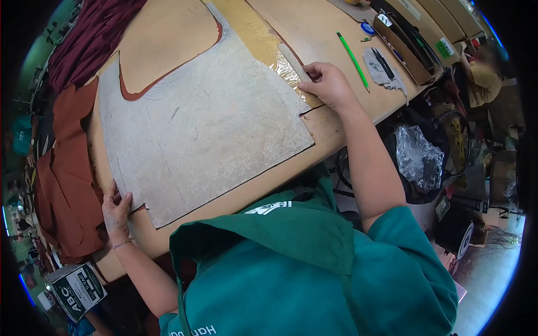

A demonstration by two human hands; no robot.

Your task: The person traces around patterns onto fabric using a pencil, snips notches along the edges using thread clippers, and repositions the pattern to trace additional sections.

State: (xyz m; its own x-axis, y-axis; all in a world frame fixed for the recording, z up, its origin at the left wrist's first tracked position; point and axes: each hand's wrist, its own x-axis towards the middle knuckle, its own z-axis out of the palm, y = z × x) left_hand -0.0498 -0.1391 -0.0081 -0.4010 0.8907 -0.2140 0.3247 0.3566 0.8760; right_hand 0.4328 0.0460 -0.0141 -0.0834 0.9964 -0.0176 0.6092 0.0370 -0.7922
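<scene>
A large leather piece point(207, 134) lies across the table with its pale grey, rough side up. Reddish-brown shows along its curved cut-out, and it has stepped notches at the near corners. My left hand point(116, 211) closes on its near-left corner, thumb on top and fingers partly hidden. At the right side, my right hand point(330, 84) pinches the edge by a narrow tab between thumb and fingers. Clear shiny tape over a yellowish strip point(252, 36) runs beside the leather, close to my right hand.
A green pencil point(353, 60) lies to the right, near a dark pen point(383, 63) on a pale scrap and a blue tape roll point(367, 28). Cardboard boxes point(431, 22) stand at the back right. Brown leather point(70, 185) and maroon material point(89, 39) hang at the left.
</scene>
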